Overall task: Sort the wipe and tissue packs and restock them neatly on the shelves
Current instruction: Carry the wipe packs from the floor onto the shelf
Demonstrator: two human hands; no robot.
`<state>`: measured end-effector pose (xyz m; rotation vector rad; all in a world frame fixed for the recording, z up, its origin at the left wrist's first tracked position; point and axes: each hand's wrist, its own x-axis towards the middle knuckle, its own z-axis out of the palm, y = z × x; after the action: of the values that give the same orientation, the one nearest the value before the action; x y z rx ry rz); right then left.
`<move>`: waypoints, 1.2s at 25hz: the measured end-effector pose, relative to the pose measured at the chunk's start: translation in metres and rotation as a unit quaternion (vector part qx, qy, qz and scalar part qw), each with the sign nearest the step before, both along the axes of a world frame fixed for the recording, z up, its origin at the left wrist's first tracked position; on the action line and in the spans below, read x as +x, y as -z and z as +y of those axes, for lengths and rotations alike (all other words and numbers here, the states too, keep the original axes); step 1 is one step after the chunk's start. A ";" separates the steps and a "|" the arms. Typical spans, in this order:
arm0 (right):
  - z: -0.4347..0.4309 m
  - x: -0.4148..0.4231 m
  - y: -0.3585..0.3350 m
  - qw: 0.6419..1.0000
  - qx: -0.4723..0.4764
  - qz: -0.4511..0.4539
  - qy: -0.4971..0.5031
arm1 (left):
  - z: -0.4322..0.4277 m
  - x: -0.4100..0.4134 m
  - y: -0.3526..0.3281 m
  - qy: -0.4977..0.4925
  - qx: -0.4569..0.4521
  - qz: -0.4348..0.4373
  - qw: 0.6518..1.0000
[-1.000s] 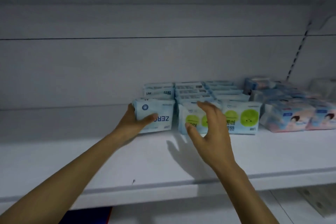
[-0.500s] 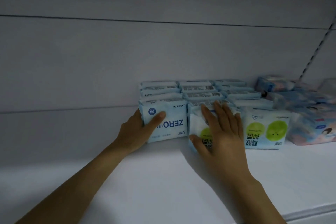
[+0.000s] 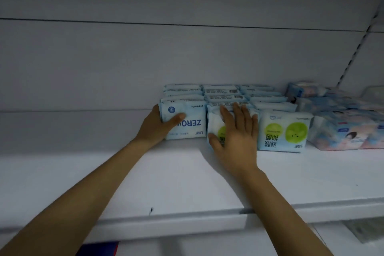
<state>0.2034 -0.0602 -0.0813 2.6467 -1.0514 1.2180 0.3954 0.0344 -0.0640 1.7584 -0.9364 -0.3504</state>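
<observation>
My left hand [image 3: 158, 129] grips the soft pale-blue rectangular pack printed ZERO [image 3: 187, 120] at its left edge, thumb across the glossy front. The pack stands on the smooth white shelf [image 3: 166, 183]. My right hand [image 3: 236, 137] lies flat, fingers straight, pressing the puffy white pack with a green circle [image 3: 214, 129] just beside it. Right of that hand stands a matching two-circle pack [image 3: 282, 131], then crinkly pink-and-blue film packs [image 3: 349, 135].

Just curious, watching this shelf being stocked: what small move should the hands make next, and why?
Probably the right hand should press the middle pack straight back while the left hand steadies the ZERO pack: the middle pack looks skewed beside the squarely standing green-dot pack.
</observation>
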 end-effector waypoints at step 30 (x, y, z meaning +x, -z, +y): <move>0.393 -0.049 0.235 0.812 0.096 0.377 -0.436 | 0.540 -0.189 0.261 -0.237 0.314 -0.060 0.917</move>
<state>0.1548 0.3326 -0.3164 3.3476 0.2292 -0.0863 0.2069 0.5748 -0.3254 2.5493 -0.4623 -0.2359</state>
